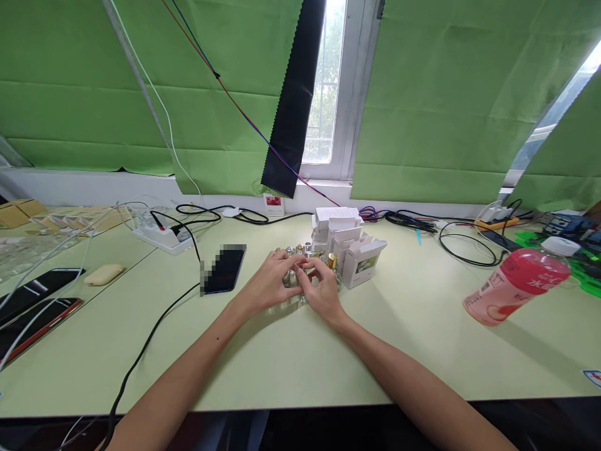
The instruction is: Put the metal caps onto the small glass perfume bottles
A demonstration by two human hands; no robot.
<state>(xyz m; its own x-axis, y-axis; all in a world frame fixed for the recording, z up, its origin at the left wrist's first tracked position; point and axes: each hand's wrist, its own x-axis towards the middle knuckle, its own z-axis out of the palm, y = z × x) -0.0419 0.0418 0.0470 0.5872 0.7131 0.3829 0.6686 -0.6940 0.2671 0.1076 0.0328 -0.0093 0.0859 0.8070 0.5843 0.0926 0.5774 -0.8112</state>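
Observation:
My left hand (268,283) and my right hand (322,293) meet at the middle of the table. Their fingers are curled around small clear glass bottles (290,279), with the fingertips close together. How many bottles lie between the fingers is hidden. Several more little bottles with silver and gold caps stand just behind the hands. One gold-capped bottle (333,262) shows beside my right fingers. To the right and behind stand several small white cartons (362,264), some with raised flaps.
A black phone (228,269) lies left of my hands, with a black cable (154,332) running past it. A pink drink bottle (519,279) leans at the right. Farther left are a power strip (164,238), a cream case (104,274) and more phones. Coiled cables (408,219) line the back edge.

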